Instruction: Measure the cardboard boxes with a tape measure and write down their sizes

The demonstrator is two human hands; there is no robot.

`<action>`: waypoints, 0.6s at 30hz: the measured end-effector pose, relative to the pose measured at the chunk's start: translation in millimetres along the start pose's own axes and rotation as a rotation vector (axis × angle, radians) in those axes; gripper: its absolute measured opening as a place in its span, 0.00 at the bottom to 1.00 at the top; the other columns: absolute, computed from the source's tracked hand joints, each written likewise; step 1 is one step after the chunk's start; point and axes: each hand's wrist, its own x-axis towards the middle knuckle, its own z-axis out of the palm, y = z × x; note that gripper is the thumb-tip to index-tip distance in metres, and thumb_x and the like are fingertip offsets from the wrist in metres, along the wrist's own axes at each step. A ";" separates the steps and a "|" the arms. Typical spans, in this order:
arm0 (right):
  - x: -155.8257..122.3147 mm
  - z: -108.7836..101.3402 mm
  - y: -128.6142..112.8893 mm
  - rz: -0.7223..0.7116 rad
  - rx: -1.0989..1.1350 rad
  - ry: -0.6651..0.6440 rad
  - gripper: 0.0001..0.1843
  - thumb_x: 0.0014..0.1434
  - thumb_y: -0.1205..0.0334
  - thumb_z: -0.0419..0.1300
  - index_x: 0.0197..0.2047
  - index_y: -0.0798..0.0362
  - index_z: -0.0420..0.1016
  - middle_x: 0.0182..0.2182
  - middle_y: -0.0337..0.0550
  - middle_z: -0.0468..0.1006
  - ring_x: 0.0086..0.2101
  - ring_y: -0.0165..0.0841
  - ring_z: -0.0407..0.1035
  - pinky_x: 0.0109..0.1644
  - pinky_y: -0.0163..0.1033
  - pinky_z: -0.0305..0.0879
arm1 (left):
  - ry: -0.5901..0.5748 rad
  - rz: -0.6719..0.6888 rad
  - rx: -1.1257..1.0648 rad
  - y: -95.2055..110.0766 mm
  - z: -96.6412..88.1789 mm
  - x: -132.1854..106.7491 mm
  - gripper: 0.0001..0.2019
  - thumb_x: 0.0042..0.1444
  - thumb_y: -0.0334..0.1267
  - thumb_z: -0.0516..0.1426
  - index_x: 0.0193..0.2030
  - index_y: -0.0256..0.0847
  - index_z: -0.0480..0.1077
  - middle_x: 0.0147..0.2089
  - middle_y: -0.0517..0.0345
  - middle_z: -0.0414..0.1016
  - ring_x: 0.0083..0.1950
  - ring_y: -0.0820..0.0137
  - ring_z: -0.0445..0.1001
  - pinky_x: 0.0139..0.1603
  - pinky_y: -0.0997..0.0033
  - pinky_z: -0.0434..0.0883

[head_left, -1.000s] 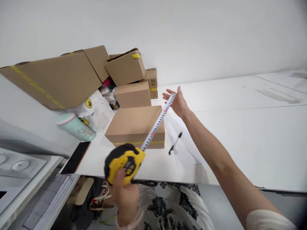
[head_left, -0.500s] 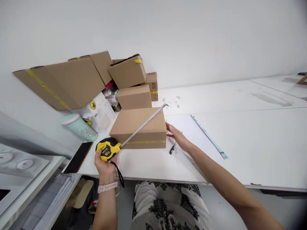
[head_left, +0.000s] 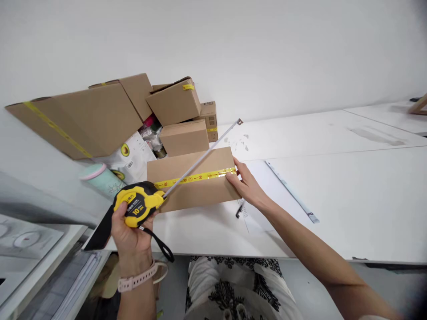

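In my left hand (head_left: 131, 235) is a yellow and black tape measure (head_left: 136, 205), its blade (head_left: 200, 159) pulled out and slanting up to the right. A black wrist strap hangs from the case. The blade passes in front of a brown cardboard box (head_left: 187, 200) with yellow printed tape across its face. My right hand (head_left: 246, 183) grips the box's right end, thumb on the taped face and fingers behind the edge. The box is tipped so that this face turns up toward me. Just below my right hand lies a black pen (head_left: 239, 210) on white paper (head_left: 276, 195).
Several cardboard boxes (head_left: 173, 102) are piled at the back left by the wall. A mint tumbler (head_left: 104, 180), an avocado-print box (head_left: 135, 155) and a dark phone-like slab (head_left: 100, 231) are at the left. A thin pale-blue strip (head_left: 292, 190) crosses the paper on the white table (head_left: 360, 200).
My right hand has closed on the box's right end, and the box has tipped, turning its taped face upward. My left hand has moved left and closer with the tape measure.
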 end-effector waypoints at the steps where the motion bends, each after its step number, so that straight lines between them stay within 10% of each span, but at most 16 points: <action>1: 4.1 3.1 3.8 0.022 0.004 0.002 0.38 0.67 0.43 0.54 0.77 0.42 0.55 0.65 0.53 0.67 0.55 0.48 0.68 0.63 0.60 0.65 | 0.006 0.002 0.012 -2.1 1.2 0.1 0.12 0.52 0.39 0.61 0.42 0.42 0.79 0.39 0.60 0.83 0.35 0.65 0.79 0.22 0.71 0.76; 13: 107.3 20.3 10.7 0.279 0.204 -0.070 0.37 0.60 0.49 0.58 0.71 0.50 0.63 0.56 0.54 0.78 0.48 0.47 0.75 0.46 0.50 0.75 | 0.089 0.310 0.131 -2.7 28.1 -3.4 0.19 0.45 0.41 0.63 0.46 0.42 0.75 0.42 0.59 0.78 0.39 0.65 0.79 0.28 0.70 0.79; 18: 117.6 29.2 26.9 0.171 0.284 0.029 0.43 0.57 0.52 0.61 0.73 0.50 0.59 0.68 0.54 0.66 0.58 0.45 0.70 0.63 0.50 0.69 | 0.037 0.504 0.260 -11.8 5.8 -23.9 0.16 0.45 0.39 0.64 0.43 0.42 0.75 0.42 0.60 0.78 0.46 0.61 0.79 0.47 0.59 0.81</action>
